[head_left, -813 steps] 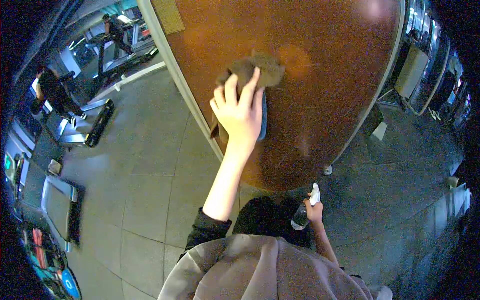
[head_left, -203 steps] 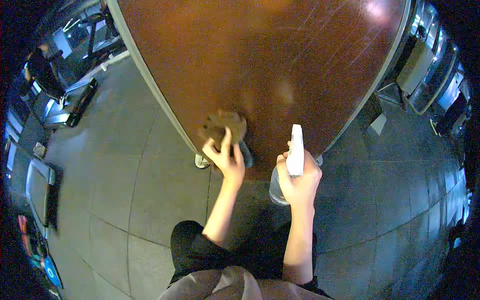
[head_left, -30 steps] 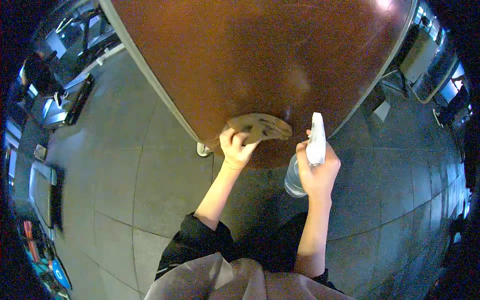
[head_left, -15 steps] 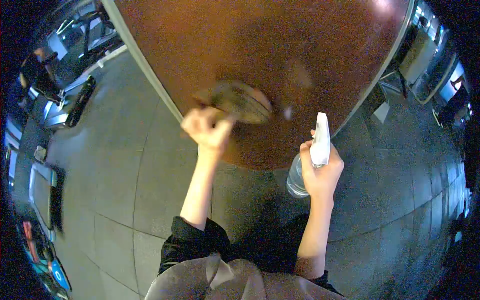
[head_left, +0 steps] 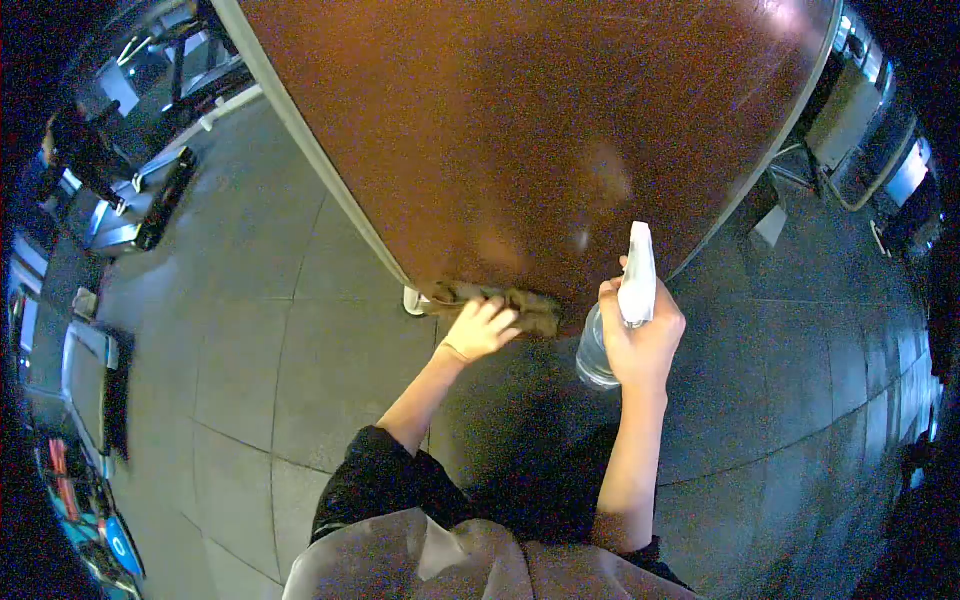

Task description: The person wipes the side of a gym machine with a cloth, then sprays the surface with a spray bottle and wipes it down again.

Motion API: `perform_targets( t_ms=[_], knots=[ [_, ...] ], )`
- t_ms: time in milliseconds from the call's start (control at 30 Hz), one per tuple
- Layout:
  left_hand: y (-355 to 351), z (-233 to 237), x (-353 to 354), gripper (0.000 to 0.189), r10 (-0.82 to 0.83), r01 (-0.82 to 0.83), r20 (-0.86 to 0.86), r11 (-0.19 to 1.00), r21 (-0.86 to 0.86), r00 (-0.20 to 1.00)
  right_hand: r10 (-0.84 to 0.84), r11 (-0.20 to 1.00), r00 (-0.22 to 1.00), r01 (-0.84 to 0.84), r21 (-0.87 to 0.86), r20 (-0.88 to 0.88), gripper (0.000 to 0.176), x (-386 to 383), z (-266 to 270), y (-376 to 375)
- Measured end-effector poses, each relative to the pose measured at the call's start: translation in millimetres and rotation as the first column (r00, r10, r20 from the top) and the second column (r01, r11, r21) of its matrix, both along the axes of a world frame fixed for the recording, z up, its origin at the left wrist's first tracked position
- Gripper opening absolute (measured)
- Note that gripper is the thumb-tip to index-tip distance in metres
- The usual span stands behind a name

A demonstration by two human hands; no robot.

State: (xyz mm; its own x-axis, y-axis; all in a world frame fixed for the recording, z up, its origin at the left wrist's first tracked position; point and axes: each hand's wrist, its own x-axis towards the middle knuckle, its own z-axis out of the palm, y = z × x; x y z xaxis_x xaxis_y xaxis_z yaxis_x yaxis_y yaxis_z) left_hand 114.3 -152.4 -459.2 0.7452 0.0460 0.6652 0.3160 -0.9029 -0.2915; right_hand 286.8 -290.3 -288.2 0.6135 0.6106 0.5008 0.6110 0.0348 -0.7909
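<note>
A crumpled brown cloth (head_left: 535, 313) lies against the near lower edge of a large reddish-brown glossy panel (head_left: 450, 130) with a pale rim. My left hand (head_left: 482, 327) presses on the cloth, its fingers bent over it. To the right, my right hand (head_left: 645, 335) is wrapped round a clear spray bottle (head_left: 596, 350) with a white trigger head (head_left: 638, 275). The bottle is beside the panel's lower right edge, its nozzle end pointing up in the view.
Grey tiled floor (head_left: 240, 350) surrounds the panel. At the upper left a person (head_left: 85, 145) stands on a treadmill (head_left: 145, 215). Gym equipment (head_left: 845, 120) is at the upper right. Colourful items (head_left: 85, 500) lie at the lower left.
My left hand and the cloth have moved down and right to the panel's near edge. My right hand still holds the spray bottle in nearly the same place.
</note>
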Motion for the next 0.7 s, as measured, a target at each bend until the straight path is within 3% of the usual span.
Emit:
perform_targets(
  t_ms=[67,233,300,367,433,467,500,567,600,633,700],
  knots=[
    [-5.4,-13.3,1.9,0.013,-0.009,-0.003,-0.198,0.998,-0.059,0.980,-0.010,1.000,1.000,0.010,0.017,-0.013,0.027,-2.1,1.4,1.7],
    [-9.3,45.1,16.5,0.026,-0.077,-0.004,-0.267,0.957,-0.289,0.961,-0.040,0.998,0.999,0.041,0.050,-0.013,0.026,-3.0,5.1,-2.3],
    [-13.3,81.8,15.8,0.029,-0.151,-0.053,-0.254,0.760,-0.648,0.955,-0.025,0.995,0.998,0.030,0.097,-0.057,0.025,0.7,3.4,-4.7],
    [-18.3,122.5,7.2,0.032,-0.097,-0.023,-0.116,0.659,-0.751,0.989,-0.055,0.994,0.998,0.058,0.093,-0.030,0.025,0.5,2.8,-9.9],
    [-22.1,149.7,-5.7,0.033,-0.026,0.164,0.180,0.556,-0.815,0.983,-0.041,0.995,0.995,0.049,0.088,-0.087,0.026,-6.4,0.4,-14.9],
    [-28.8,164.2,-12.6,0.032,0.046,0.263,0.308,0.412,-0.872,0.950,-0.046,0.996,0.999,0.047,0.079,-0.016,0.028,-5.8,-2.8,-16.6],
    [-24.5,162.8,-21.1,0.034,0.043,0.353,0.405,0.414,-0.839,0.913,-0.043,0.996,0.999,0.044,0.076,-0.017,0.028,-9.4,-3.1,-17.5],
    [-27.6,131.6,-20.6,0.038,0.374,0.661,0.605,-0.029,-0.750,0.703,0.096,0.985,0.993,-0.084,0.153,-0.071,0.028,-9.6,-1.4,-21.9],
    [-34.8,121.9,-22.6,0.045,0.440,0.785,0.660,-0.220,-0.579,0.609,0.182,0.974,0.979,-0.167,0.151,-0.089,0.036,-8.0,-2.9,-24.8],
    [-40.2,111.9,-18.6,0.044,0.556,0.851,0.644,-0.325,-0.414,0.525,0.185,0.973,0.980,-0.172,0.153,-0.077,0.036,-9.7,3.6,-25.1],
    [-33.2,92.0,-11.6,0.040,0.579,0.783,0.707,-0.620,0.059,0.405,0.486,0.850,0.849,-0.405,0.337,-0.207,0.047,-22.1,16.8,-30.9]
  ],
)
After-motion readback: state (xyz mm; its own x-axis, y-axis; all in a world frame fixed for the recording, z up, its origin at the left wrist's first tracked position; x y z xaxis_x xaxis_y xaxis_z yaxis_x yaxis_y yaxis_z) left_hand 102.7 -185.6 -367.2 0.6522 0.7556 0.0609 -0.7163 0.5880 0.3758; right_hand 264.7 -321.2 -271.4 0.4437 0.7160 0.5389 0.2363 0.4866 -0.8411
